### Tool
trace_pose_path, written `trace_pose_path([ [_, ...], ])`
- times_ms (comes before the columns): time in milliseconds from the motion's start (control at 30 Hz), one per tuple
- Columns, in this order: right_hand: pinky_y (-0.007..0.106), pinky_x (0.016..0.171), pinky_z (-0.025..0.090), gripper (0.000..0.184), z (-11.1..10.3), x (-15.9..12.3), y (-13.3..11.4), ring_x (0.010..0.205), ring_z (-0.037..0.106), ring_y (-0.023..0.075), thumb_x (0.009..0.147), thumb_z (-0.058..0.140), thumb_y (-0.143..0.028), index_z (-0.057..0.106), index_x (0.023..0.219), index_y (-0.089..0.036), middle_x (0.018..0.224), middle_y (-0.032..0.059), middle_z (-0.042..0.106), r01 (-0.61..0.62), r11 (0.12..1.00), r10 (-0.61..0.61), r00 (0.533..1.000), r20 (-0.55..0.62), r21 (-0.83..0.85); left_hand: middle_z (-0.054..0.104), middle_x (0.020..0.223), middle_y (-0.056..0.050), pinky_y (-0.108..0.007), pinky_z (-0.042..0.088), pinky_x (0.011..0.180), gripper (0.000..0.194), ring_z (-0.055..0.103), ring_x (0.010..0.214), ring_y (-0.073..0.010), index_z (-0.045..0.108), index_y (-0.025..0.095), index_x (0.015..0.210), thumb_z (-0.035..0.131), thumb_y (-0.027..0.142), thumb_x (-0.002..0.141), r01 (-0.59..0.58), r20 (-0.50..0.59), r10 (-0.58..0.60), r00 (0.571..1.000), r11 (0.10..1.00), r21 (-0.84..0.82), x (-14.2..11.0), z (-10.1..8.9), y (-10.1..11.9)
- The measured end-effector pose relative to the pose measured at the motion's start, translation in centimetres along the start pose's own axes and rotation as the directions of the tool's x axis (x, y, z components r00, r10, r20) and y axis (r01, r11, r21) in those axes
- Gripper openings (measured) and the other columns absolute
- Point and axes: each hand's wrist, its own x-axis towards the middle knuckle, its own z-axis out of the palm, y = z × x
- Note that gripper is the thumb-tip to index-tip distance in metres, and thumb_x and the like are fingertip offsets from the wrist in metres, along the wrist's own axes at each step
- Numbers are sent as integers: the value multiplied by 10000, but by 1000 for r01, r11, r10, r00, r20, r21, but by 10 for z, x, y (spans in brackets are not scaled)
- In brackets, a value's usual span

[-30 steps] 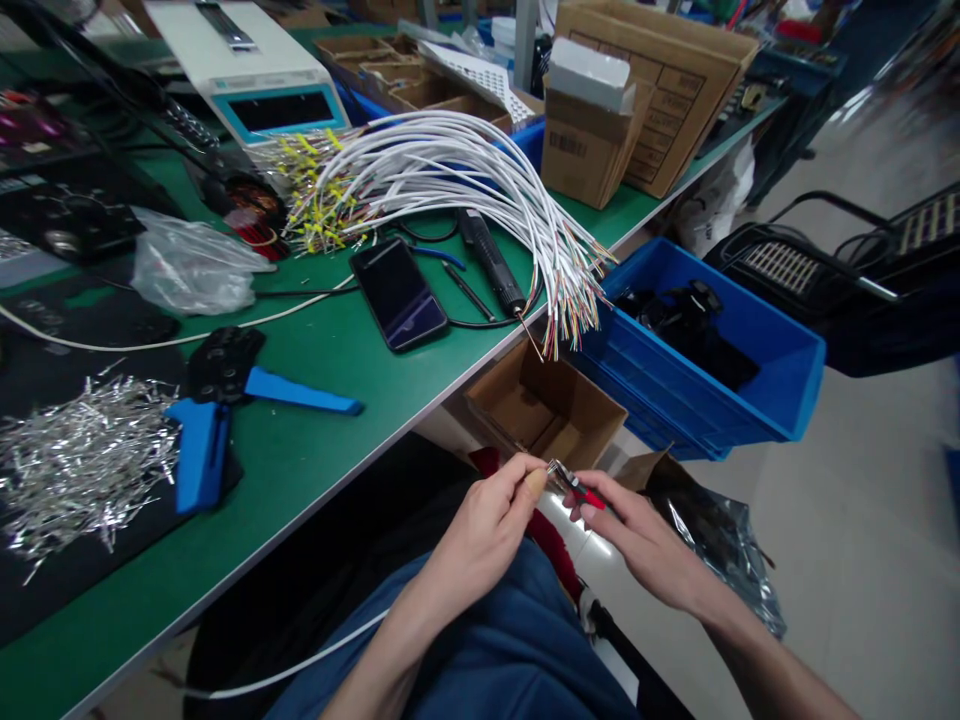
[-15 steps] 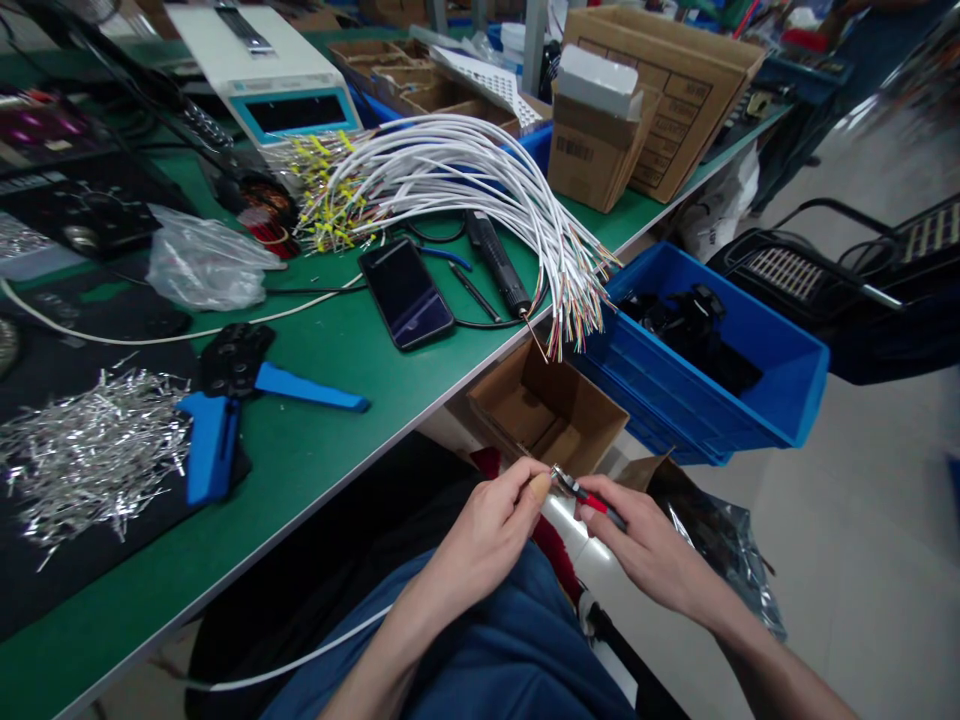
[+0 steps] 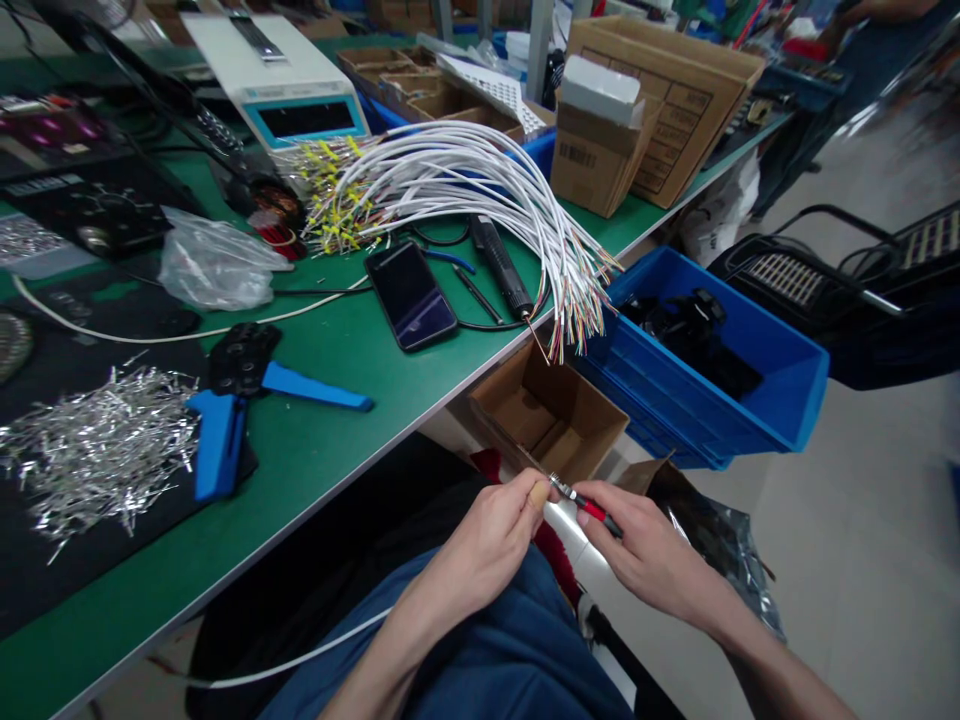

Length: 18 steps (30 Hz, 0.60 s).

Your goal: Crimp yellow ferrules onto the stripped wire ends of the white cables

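Observation:
My left hand point(image 3: 499, 530) is closed in a pinch, a tan cover on its thumb tip. A white cable point(image 3: 300, 660) trails from under my left forearm across my lap; the end at my fingertips is mostly hidden. In my right hand point(image 3: 652, 545) is a small pair of pliers point(image 3: 598, 512) with red and black handles. Their metal jaws meet the left fingertips, over a cardboard box point(image 3: 592, 410) below the table edge. On the table lie a bundle of white cables point(image 3: 465, 165) with bared coloured wire ends and a blue-handled crimping tool point(image 3: 217, 440).
A heap of metal terminals point(image 3: 105, 450) covers the dark mat at left. A phone point(image 3: 411, 297) and a black electric screwdriver point(image 3: 499, 265) lie near the cables. Blue bins point(image 3: 780, 400) stand right of the table. A person point(image 3: 885, 40) is at the far right.
The view has shifted slightly. Both hands stay together at nearly the same spot, and the pliers have turned and dipped a little at the left fingertips.

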Motion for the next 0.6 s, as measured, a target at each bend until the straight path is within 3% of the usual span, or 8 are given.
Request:
trace_pose_path([
  [300,351,952,466,251,-2,1,-2,1088,668,211,1079,515,-335,632,1294,-281,1211,31,718,-40,997,41,999,-7,72,575,826,40,-286,329,697,264,533,737,-131,578,226,1025,411,407,1120,-37,-5,37,999,999,36,-3,0,4],
  [600,341,844,493,337,-3,-1,14,909,668,199,1089,460,-486,596,1288,-251,1008,13,716,-127,970,145,986,-79,206,513,753,46,-292,315,660,365,455,662,-125,518,210,891,395,470,1115,-33,9,34,999,998,-54,-1,-3,-2],
])
